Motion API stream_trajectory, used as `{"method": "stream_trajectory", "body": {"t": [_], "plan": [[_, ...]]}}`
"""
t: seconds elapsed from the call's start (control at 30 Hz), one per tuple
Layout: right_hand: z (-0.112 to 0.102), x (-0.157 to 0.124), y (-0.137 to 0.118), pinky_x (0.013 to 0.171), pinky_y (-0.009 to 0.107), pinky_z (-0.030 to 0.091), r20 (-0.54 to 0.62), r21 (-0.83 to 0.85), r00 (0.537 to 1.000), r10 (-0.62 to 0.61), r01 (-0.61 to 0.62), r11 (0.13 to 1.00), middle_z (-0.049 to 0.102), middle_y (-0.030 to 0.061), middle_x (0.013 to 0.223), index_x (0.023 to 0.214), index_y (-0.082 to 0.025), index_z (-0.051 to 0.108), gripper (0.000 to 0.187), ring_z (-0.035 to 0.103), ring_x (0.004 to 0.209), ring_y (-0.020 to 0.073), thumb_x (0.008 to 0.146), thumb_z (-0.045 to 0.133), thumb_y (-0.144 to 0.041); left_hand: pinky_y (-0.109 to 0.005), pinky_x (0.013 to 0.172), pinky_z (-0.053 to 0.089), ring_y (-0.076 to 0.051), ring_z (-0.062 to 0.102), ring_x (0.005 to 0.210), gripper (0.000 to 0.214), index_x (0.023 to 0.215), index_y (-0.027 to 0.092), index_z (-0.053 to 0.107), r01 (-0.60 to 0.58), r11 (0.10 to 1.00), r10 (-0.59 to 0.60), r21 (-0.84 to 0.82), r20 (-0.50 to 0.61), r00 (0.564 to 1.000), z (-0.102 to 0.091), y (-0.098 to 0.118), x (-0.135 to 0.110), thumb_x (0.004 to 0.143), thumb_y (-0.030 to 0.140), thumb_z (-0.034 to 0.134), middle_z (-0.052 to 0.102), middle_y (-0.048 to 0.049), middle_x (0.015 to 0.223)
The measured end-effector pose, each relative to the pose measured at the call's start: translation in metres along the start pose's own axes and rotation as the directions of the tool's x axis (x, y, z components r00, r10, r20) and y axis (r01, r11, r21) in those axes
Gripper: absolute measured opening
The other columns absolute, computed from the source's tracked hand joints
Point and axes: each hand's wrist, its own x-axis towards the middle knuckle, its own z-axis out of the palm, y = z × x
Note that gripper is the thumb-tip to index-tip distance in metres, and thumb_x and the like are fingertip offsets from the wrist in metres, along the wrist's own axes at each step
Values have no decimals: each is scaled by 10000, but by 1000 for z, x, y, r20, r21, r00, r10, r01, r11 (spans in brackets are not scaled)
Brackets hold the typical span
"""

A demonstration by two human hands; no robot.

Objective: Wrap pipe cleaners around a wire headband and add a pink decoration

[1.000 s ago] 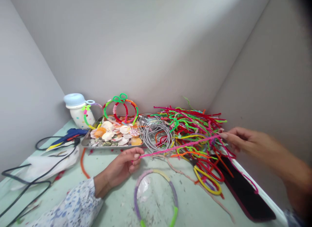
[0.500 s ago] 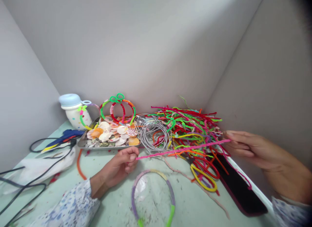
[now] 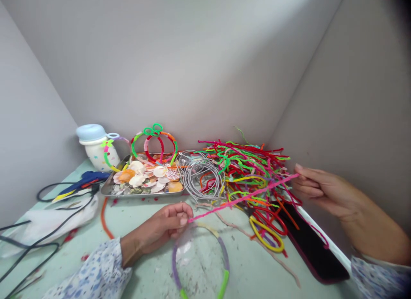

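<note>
A long pink pipe cleaner (image 3: pixel 244 198) stretches between my hands, rising to the right. My left hand (image 3: pixel 168 222) pinches its lower end, just above a purple, cream and green wrapped headband (image 3: pixel 224 258) lying on the table. My right hand (image 3: pixel 321 192) holds its upper end with the fingertips, next to a tangled heap of colourful pipe cleaners (image 3: pixel 245 170). A bundle of bare grey wire headbands (image 3: pixel 201 177) sits left of the heap, behind the stem.
A metal tray (image 3: pixel 141 195) of seashells (image 3: pixel 138 174) stands at the back, with a decorated headband (image 3: pixel 154 145) behind it. Further left are a white spotted jar (image 3: pixel 96 155), a blue glue gun (image 3: pixel 85 179), black cords and a plastic bag (image 3: pixel 48 222). A black phone (image 3: pixel 311 243) lies right.
The pink pipe cleaner has tilted, its right end higher and its left end lower. My left hand has moved right, over the top of the headband.
</note>
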Motion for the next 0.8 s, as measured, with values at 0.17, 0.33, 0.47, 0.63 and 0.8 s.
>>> {"method": "stream_trajectory", "body": {"t": [0.17,0.33,0.47,0.63,0.8], "plan": [[8,-7,-7,404,243,196,253,249,952,174,-238,939,348,-71,482,550,-191,444,419,304,397,38,796,692,-423,-163,475,301,-52,374,489,305,1058,146,636,77,993,-71,95,-63,995,4,-1,0,798,293,700,491,49,610],[12,-16,-18,378,226,223,219,266,972,87,-146,953,344,-56,504,546,-195,446,423,305,408,51,742,759,-400,-178,485,345,-62,445,483,237,928,147,665,138,957,-122,256,-76,990,5,-3,1,783,331,704,533,44,595],[4,-21,-27,334,214,207,211,206,972,102,-147,968,279,-71,434,505,-207,416,469,223,372,54,678,787,-435,-186,493,354,-66,440,476,204,873,153,659,115,928,-101,354,-57,993,7,-3,0,793,339,684,529,53,559],[1,-20,-26,313,216,237,182,128,965,186,-211,969,272,-73,411,460,-206,376,518,216,361,56,618,806,-449,-175,449,306,-56,380,433,209,801,150,635,96,935,-72,341,-80,994,8,-5,0,762,343,704,481,75,498],[21,-29,-28,371,190,306,120,187,992,-27,4,982,353,-57,505,566,-198,463,457,316,407,57,711,727,-542,-164,421,306,-51,378,414,186,825,150,635,81,973,-42,217,-181,983,9,-7,3,746,300,711,503,65,520]]}}
